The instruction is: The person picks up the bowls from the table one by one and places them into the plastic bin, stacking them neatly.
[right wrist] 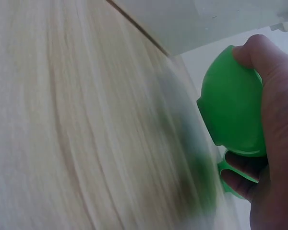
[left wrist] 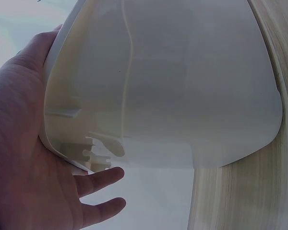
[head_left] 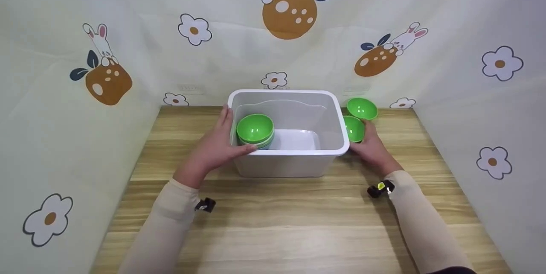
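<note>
A white plastic bin (head_left: 287, 164) stands on the wooden table, with a stack of bowls inside at its left end, a green bowl (head_left: 255, 129) on top. At the bin's front left corner my left hand (head_left: 215, 144) holds the rim, the thumb lying over the front edge and the fingers along the left side. Beside the bin's right wall, my right hand (head_left: 370, 144) grips a green bowl (right wrist: 235, 103) by its rim, thumb on one side and fingers on the other. The bin's rim hides part of this bowl in the head view.
Another green bowl (head_left: 362, 108) sits behind the held one, close to the back wall. Printed cloth walls (head_left: 230, 60) enclose the wooden table (head_left: 281, 222) at the back and both sides.
</note>
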Tool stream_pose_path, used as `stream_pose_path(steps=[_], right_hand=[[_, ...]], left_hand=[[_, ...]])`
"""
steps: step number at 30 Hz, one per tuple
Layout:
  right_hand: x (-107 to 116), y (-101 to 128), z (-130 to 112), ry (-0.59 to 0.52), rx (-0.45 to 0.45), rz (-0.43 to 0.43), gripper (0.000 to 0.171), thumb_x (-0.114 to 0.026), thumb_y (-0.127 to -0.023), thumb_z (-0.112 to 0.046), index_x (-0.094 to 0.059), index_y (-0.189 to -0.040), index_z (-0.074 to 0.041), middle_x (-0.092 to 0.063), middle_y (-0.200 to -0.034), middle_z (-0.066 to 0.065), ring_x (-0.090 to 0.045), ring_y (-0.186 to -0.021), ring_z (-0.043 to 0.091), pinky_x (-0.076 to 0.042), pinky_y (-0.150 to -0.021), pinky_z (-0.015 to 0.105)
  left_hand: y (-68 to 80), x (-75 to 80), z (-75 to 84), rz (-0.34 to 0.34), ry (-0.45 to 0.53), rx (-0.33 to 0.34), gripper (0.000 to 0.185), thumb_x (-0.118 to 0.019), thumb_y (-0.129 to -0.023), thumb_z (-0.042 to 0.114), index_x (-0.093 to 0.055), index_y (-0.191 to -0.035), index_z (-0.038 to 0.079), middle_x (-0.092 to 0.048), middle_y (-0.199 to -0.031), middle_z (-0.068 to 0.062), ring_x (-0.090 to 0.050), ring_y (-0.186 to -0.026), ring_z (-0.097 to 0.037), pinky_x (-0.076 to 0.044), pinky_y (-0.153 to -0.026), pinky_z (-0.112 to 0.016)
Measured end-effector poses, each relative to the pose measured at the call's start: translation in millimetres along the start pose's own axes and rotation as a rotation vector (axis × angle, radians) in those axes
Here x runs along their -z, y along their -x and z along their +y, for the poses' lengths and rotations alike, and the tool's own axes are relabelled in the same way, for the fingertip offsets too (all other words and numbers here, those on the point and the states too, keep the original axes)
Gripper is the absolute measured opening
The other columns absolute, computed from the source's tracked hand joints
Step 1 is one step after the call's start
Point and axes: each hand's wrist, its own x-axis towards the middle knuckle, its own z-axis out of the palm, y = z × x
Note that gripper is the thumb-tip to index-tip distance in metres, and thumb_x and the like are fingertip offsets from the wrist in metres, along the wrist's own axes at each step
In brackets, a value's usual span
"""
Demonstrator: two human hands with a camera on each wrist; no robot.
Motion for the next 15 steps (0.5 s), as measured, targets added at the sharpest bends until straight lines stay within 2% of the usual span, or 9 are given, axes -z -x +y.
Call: stream_pose_path(steps=[5, 15], right_hand=[[11, 4, -8, 0.061, -0.041, -0.006, 0.112, -0.089, -0.095, -0.029, -0.013, -0.171, 0.005, -0.031, -0.167, 0.033, -0.04, -0.151, 0.047, -0.029, -0.129, 0.061], [26, 6, -19, 0.107, -0.046, 0.037, 0.115, -0.091, -0.091, -0.03, -0.016, -0.169, 0.008, -0.034, -0.163, 0.035, -0.042, -0.149, 0.049, -0.032, -0.127, 0.063]], left_hand=[[0.3, 1.2, 0.8, -0.005, 0.008, 0.006, 0.15, -0.076, -0.078, 0.091, -0.002, -0.178, 0.006, 0.011, -0.185, -0.014, -0.023, -0.163, -0.052, -0.035, -0.124, -0.069], [0.0, 0.7, 0.8, -0.013, 0.008, 0.013, 0.148, -0.076, -0.08, 0.089, -0.001, -0.178, 0.007, 0.013, -0.185, -0.011, -0.026, -0.162, -0.052, -0.037, -0.124, -0.069]])
